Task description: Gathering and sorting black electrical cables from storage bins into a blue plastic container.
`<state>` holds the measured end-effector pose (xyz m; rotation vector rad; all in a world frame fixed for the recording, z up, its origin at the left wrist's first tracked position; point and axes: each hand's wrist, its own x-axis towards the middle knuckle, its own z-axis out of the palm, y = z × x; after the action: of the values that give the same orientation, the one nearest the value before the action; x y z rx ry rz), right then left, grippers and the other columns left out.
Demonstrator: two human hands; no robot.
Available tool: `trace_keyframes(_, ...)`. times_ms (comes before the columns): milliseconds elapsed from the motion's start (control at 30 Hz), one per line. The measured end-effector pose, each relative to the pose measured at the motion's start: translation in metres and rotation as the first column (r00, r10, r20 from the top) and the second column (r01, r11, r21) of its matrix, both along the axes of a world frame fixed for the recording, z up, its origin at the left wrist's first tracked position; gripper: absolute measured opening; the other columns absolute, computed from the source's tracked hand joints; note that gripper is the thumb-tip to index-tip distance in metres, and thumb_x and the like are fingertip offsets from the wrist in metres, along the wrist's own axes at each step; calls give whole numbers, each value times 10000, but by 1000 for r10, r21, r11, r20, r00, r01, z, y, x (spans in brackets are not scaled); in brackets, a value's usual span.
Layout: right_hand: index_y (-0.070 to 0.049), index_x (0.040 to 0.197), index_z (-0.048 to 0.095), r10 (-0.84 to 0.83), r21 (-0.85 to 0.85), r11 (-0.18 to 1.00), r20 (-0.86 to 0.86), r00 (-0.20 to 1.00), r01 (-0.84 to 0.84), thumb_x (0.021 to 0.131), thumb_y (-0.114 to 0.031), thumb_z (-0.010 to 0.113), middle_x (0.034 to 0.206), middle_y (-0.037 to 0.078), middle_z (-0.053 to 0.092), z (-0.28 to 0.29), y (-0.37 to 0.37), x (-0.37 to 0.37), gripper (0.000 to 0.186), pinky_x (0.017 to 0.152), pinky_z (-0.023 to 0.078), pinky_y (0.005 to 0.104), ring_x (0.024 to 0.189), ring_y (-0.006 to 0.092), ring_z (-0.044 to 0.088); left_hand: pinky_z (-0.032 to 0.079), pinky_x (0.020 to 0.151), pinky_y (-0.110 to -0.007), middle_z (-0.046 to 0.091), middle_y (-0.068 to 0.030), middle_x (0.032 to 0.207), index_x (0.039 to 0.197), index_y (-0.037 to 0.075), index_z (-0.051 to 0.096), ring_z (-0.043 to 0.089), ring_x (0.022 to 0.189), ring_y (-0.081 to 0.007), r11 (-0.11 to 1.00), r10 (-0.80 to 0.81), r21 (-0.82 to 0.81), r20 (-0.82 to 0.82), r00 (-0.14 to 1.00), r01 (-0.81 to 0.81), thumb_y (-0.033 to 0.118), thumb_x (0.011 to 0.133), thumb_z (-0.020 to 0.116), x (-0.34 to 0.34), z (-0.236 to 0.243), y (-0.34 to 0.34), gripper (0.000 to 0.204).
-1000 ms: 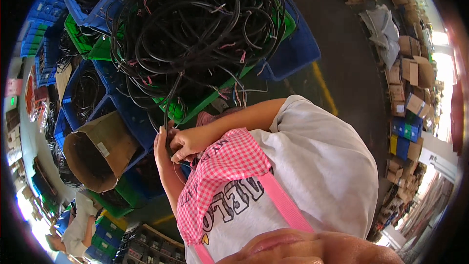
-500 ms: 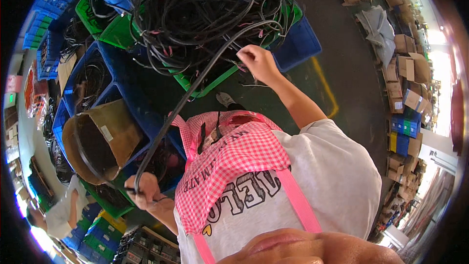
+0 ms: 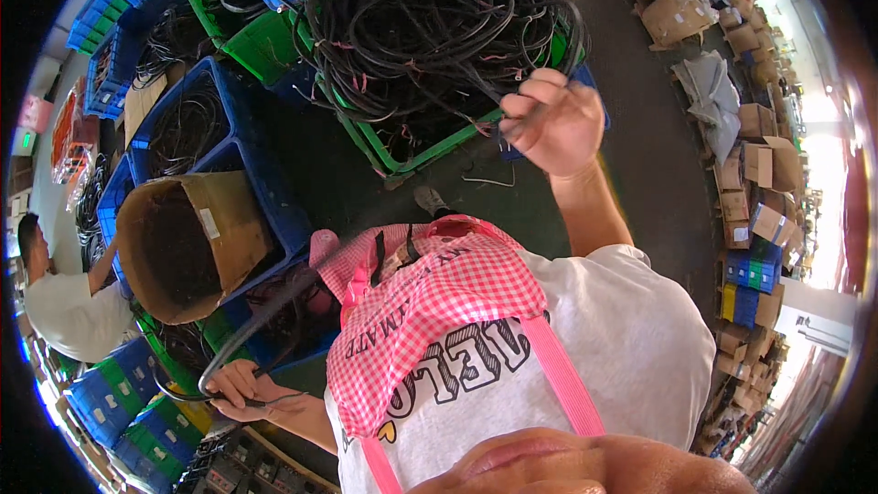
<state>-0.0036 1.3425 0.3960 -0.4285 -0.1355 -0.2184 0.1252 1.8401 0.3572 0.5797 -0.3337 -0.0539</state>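
Observation:
At the lower left, my left hand (image 3: 240, 389) is closed around a black cable (image 3: 265, 309). A bend of it and a loose end stick out past the fingers. From there the cable rises toward the upper right, smeared by motion. My right hand (image 3: 560, 123) is raised at the right edge of the cable heap, fingers curled in. A dark strand seems to run through those fingers, though blur hides the exact grip. Beyond lies a large tangle of black cables (image 3: 430, 27) with small reddish ends, heaped over a green crate (image 3: 402, 165).
Blue bins (image 3: 261, 192) stand at left, one bearing an open cardboard box (image 3: 215, 220). A person in a white top (image 3: 78, 311) bends over the bins at far left. Cartons (image 3: 677, 16) line the right side. A short pale strand (image 3: 489, 181) lies on the floor.
My right hand has swung to the right and turned its palm into view. My left hand has dropped slightly left. The cable between them is blurred, and the view has shifted.

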Motion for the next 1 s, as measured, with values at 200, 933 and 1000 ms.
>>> trace_keyframes(200, -153, 739, 478, 169, -406, 909, 169, 971, -88, 991, -369, 321, 531, -46, 491, 77, -6, 0, 368, 574, 375, 247, 623, 137, 470, 287, 436, -228, 396, 65, 512, 833, 79, 590, 348, 431, -53, 986, 3, 168, -33, 999, 3, 295, 894, 582, -1, -24, 1, 225)
trace_keyframes(933, -193, 608, 496, -43, -849, 474, 242, 969, 233, 885, -356, 446, 432, -99, 474, 145, -46, -54, 325, 390, 270, 208, 391, 59, 407, 269, 380, -202, 375, 38, 528, 877, 24, 537, 333, 426, -59, 860, -418, 195, -262, 870, 472, 251, 879, 620, 16, -51, -97, 242)
trace_keyframes(1000, -182, 595, 499, -143, -902, 370, 181, 973, 222, 864, -359, 472, 424, -116, 438, 145, -48, -54, 324, 382, 251, 208, 377, 53, 389, 264, 388, -204, 374, 40, 530, 872, 15, 542, 329, 438, -57, 863, -393, 207, -298, 870, 461, 249, 871, 632, 15, -49, -104, 251)
